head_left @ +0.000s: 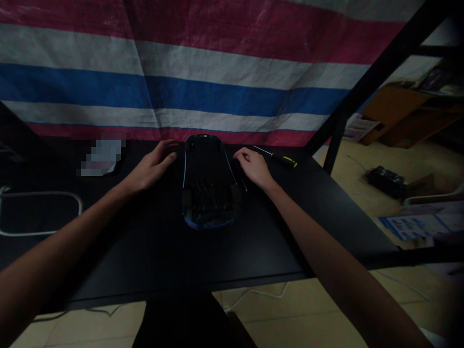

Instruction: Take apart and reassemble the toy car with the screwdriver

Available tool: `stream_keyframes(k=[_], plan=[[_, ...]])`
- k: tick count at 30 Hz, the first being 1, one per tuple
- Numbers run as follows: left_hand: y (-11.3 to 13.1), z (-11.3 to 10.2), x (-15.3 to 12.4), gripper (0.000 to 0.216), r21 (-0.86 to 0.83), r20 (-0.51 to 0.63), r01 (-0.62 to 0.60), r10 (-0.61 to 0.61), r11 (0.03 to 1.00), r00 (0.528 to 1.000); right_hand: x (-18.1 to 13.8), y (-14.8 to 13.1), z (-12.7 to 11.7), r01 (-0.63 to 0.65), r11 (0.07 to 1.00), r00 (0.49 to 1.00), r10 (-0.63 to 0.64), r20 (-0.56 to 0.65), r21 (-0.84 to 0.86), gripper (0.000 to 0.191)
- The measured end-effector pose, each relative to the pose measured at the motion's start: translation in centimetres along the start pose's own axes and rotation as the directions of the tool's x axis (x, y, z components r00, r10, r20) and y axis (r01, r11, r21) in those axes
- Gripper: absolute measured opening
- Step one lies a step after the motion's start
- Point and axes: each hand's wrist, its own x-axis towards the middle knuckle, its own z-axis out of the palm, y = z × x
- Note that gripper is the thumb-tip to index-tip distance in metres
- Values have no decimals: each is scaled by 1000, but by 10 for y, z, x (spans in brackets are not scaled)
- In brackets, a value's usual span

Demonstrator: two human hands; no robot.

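Note:
A toy car (pixel 208 181) lies upside down on the black table, its dark underside facing up and blue body showing along the edges. Just left of it, my left hand (pixel 154 164) rests on the table with fingers stretched out and nothing in them. On the car's right side, my right hand (pixel 253 166) has its fingers curled. A thin metal rod (pixel 245 185) shows below those fingers; whether they grip it is unclear. Beyond my right hand lies a screwdriver (pixel 284 160) with a black and yellow handle, its shaft pointing away to the left.
A pixelated flat object (pixel 103 155) lies at the back left of the table (pixel 152 256). A pale metal loop (pixel 43 193) is at the left. A striped sheet (pixel 203 63) hangs behind, with a dark slanted frame post (pixel 366 72) on the right. Cables lie on the tiled floor.

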Motion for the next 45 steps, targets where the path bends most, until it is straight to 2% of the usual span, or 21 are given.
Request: stream_keyframes(k=[2, 4, 8, 13, 19, 22, 45], plan=[[-7, -2, 0, 58, 257, 49, -32, 20, 966, 999, -1, 0, 1, 3, 1000, 1000, -3, -5, 17, 32], [-12, 0, 0, 57, 431, 169, -119, 49, 894, 984, -2, -1, 1, 3, 1000, 1000, -3, -11, 19, 29], [-14, 10, -1, 55, 579, 242, -182, 47, 795, 969, -3, -6, 1, 3, 1000, 1000, -3, -7, 4, 25], [-5, 13, -4, 53, 523, 226, -168, 54, 836, 973, -3, -7, 0, -6, 1000, 1000, 6, -3, -31, 27], [14, 17, -8, 60, 367, 122, -49, 4, 929, 992, -7, -15, -2, 0, 998, 1000, 2, 30, -63, 24], [18, 19, -11, 67, 328, 83, -49, 23, 943, 996, -9, -19, -3, 1, 997, 999, 2, 37, -79, 30], [20, 19, -12, 70, 332, 124, -67, 27, 941, 992, -10, -20, -5, 11, 994, 999, -5, 48, -107, 39]])
